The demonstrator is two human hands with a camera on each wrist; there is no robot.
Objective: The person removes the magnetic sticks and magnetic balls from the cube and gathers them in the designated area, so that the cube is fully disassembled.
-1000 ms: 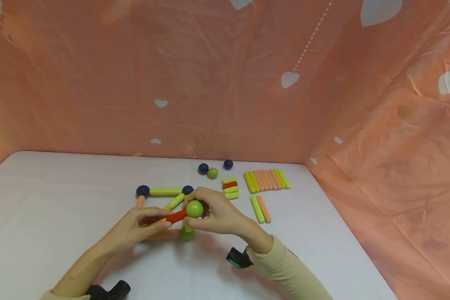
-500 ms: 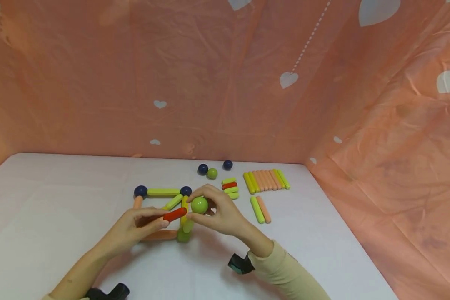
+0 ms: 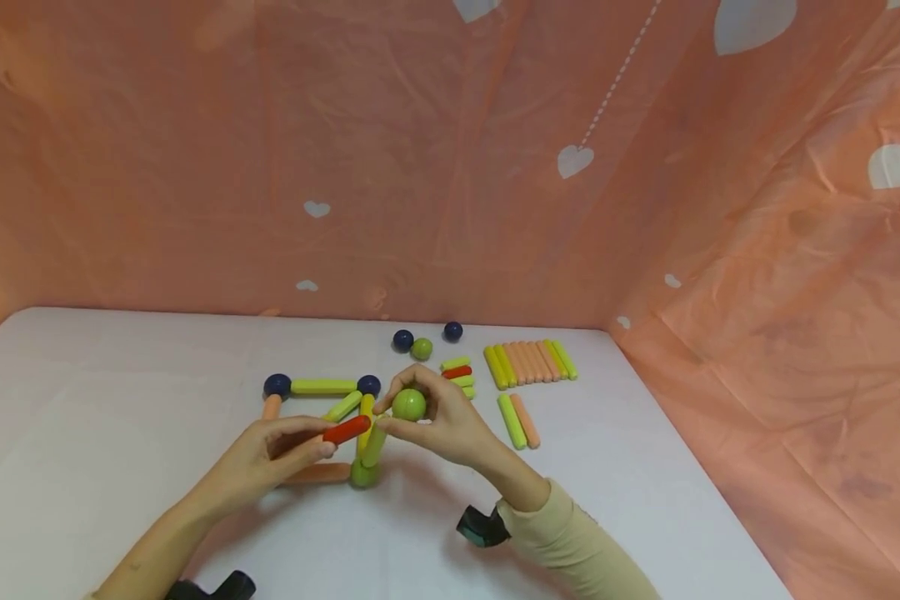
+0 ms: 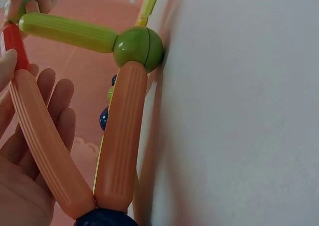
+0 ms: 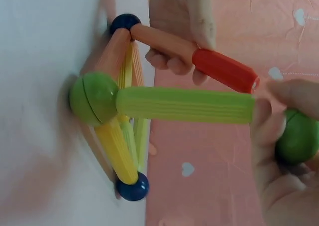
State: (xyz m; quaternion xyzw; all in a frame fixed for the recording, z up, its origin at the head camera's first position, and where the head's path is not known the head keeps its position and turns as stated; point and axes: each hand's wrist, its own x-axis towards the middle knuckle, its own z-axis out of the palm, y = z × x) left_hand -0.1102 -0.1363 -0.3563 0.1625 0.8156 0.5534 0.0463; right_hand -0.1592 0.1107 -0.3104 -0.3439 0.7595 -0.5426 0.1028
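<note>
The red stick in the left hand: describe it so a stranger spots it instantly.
On the white table sits a frame of sticks and balls. Over it, the left hand pinches the red stick, whose one end meets a peach stick. The other red stick lies on the table; this one is held in the air.

Over a white table [image 3: 405,533], the left hand [image 3: 273,452] pinches a red stick [image 3: 347,429] near a green ball [image 3: 408,405] the right hand [image 3: 448,423] holds.

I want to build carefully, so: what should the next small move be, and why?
Perhaps the right grip should bring its glossy green plastic-looking ball to the short red plastic-looking rod, because a gap separates ball and rod's free end.
</note>
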